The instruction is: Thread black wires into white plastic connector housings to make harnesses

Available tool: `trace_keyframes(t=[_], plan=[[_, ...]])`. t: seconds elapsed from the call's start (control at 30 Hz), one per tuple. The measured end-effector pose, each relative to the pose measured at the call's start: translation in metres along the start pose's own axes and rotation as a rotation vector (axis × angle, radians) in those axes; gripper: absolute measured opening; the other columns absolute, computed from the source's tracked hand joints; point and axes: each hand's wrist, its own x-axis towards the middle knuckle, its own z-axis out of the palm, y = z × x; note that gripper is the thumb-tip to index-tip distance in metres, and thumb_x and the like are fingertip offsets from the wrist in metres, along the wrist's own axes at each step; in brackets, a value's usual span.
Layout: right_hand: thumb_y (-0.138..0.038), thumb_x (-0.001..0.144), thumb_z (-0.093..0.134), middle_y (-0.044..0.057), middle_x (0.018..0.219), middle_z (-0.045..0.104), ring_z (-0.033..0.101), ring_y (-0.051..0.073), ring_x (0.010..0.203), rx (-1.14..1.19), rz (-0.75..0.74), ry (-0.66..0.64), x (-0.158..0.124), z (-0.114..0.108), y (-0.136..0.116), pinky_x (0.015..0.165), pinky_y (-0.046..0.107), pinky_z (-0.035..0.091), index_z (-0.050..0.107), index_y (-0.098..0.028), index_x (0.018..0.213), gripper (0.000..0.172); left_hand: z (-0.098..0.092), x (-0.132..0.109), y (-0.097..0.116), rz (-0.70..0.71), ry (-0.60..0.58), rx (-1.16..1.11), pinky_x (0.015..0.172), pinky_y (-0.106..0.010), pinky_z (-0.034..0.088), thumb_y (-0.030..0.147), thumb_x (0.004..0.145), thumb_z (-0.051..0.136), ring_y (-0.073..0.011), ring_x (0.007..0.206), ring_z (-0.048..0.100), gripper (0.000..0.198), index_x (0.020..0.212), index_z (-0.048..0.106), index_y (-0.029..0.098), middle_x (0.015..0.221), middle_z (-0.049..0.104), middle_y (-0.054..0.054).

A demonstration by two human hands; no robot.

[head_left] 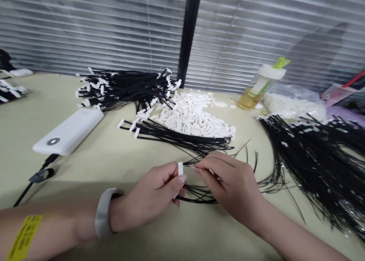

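At the lower centre, my left hand (159, 189) pinches a small white connector (180, 169) upright between thumb and fingers. Thin black wires (199, 194) run rightward from below that hand and pass under my right hand (228, 175). The thumb and forefinger of my right hand are pinched on the thin end of a wire, just right of the connector. Just beyond both hands lies a bundle of black wires (168, 135) with white connectors at its left end. Behind it is a heap of loose white connectors (194, 116).
A white power bank (70, 132) with a black cable lies at the left. Finished-looking black wires (122, 86) are piled at the back, and more loose wires (310, 162) spread at the right. A bottle (261, 86) and a plastic bag (293, 103) stand near the blinds.
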Motion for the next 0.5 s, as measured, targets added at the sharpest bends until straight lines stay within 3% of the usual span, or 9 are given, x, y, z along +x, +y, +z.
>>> trace_keyframes(t=[0.4,0.5], plan=[[-0.005,0.079,0.043,0.003,0.078,0.06,0.053,0.01,0.072,-0.095,-0.117,-0.009,-0.003,0.011,0.003,0.065,0.023,0.043,0.059,-0.017,0.082,0.02,0.0,0.0,-0.003,0.025,-0.019,0.016,0.048,-0.021,0.044,0.037,0.081,0.045,-0.0112,0.054,0.051,0.024,0.066,0.046,0.019,0.062,0.05,0.003],[-0.011,0.078,0.051,0.006,0.083,0.058,0.051,0.013,0.079,-0.146,-0.131,0.09,0.001,0.0,0.002,0.071,0.026,0.042,0.057,-0.015,0.082,0.008,-0.001,0.004,-0.003,0.025,0.058,-0.079,0.05,-0.021,0.044,0.037,0.082,0.044,-0.0103,0.055,0.05,0.025,0.066,0.046,0.018,0.061,0.049,0.003]])
